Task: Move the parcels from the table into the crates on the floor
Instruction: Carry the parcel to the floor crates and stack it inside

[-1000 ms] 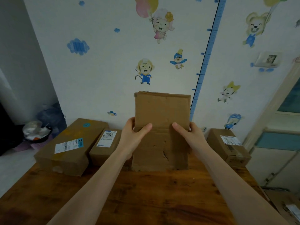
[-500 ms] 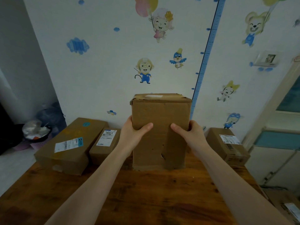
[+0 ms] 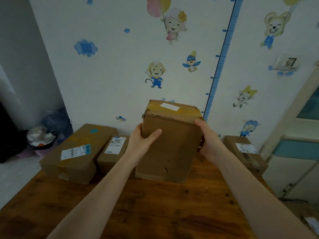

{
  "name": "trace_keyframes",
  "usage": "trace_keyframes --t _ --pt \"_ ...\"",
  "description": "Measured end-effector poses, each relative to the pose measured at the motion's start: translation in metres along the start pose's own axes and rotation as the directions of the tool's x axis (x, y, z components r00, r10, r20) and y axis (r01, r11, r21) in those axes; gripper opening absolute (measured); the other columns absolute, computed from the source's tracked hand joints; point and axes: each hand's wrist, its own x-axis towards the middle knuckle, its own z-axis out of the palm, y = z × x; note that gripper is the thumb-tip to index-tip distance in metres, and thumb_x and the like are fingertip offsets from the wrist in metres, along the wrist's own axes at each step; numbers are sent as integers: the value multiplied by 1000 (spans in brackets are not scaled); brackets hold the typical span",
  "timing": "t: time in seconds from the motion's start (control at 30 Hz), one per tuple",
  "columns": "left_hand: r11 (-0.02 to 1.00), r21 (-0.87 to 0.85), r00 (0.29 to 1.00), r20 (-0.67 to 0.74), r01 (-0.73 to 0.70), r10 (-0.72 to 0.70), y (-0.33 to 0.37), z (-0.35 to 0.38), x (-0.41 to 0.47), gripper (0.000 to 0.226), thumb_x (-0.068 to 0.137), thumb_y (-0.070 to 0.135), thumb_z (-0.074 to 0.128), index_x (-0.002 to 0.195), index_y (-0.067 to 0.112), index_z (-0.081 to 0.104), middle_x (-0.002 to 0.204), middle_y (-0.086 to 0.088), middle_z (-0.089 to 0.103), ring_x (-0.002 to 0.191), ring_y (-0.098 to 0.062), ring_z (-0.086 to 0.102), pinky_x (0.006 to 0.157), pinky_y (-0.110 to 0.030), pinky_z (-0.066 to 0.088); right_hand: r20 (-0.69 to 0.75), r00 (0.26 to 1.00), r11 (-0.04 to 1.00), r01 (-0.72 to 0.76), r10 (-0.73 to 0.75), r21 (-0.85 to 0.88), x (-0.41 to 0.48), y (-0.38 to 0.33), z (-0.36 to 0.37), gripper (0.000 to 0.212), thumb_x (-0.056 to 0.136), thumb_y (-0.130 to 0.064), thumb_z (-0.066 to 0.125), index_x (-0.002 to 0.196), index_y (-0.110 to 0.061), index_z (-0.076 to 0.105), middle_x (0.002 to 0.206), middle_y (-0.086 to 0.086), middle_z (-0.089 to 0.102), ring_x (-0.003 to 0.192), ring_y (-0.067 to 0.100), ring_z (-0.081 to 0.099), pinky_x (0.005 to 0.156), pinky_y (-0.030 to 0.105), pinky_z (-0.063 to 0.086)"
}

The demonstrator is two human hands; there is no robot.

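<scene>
The tall parcel [image 3: 170, 147] is tilted over the middle of the tabletop [image 3: 155, 207], near its far edge; I cannot tell if its bottom touches the wood. The left grip [image 3: 143, 141] holds its left side, thumb across the front, and the right grip [image 3: 208, 140] clasps its right side. A large parcel [image 3: 76, 154] and a small parcel [image 3: 114, 152] lie at the far left corner and a labelled parcel [image 3: 245, 152] at the far right corner, under a sticker wall [image 3: 112, 66].

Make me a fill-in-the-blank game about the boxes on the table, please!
1. The left hand and right hand hold the tall parcel, which has a ____ label on top.
2. No hand touches the ____ other parcels lying on the table.
3. The table is made of ____.
4. The blue bird sticker on the wall wears a ____ hat.

Missing words: white; three; wood; yellow.
</scene>
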Motion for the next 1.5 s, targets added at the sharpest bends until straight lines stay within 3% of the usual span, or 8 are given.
trace_keyframes --t 0.4,0.57,0.73,0.87,1.0,1.17,1.37,1.5 --pt "979 -131 988 27 155 -152 4 3 3 51 89 38 60 132 15 44 129 1 54 117 -16 50 103 -41 39 26 999 1000 -22 22 6 -1 7 -10 21 88 -12 58 106 -13 49 110 10 52 101 24 51 86 37 45" --pt "984 -66 983 80 168 -163 -1 3 3 27 91 22 60 117 20 57 114 1 64 111 -18 56 106 -45 38 15 1000 999 -17 18 -29 -3 12 -13 60 83 -31 68 133 -14 39 109 4 55 96 21 55 77 38 49" --pt "951 23 942 131 310 -310 -3 -2 7 49 93 35 56 138 24 41 142 -2 45 134 -27 37 110 -51 25 13 998 996 66 -65 -60 0 21 -17 83 81 -22 71 148 -29 23 129 4 46 95 19 54 70 38 50" --pt "886 -119 885 202 448 -421 -1 -4 8 50 92 26 57 138 20 40 143 -7 43 129 -35 42 103 -61 36 47 994 983 107 -101 -148 1 25 -16 75 83 -23 69 145 -34 27 112 -6 50 95 16 53 74 37 50" --pt "905 -199 926 114 376 -360 -5 -5 11 50 88 8 61 135 12 45 125 -8 57 117 -26 52 106 -56 36 14 995 987 97 -96 -127 5 21 -18 47 86 -30 64 128 -22 44 117 0 53 96 16 52 85 42 46" --pt "964 -146 975 24 223 -222 -6 -5 13 58 81 2 70 135 12 50 121 -6 61 113 -23 57 104 -44 42 -96 994 995 51 -59 -84 4 22 -19 98 60 -78 62 139 -24 39 139 6 47 124 30 47 100 56 42" --pt "974 -180 988 -48 134 -145 4 0 11 14 90 35 60 94 25 69 108 -3 68 103 -16 61 94 -32 46 -70 995 984 -84 74 -154 6 39 -18 54 93 -58 41 121 -15 57 120 9 56 107 28 53 90 47 47" --pt "997 -52 996 -58 63 -66 -5 0 13 27 92 12 60 117 19 61 116 1 62 112 -16 57 94 -29 47 -48 984 969 -177 171 -171 1 45 -11 57 90 -62 41 105 -12 61 108 11 64 96 27 57 89 46 44"
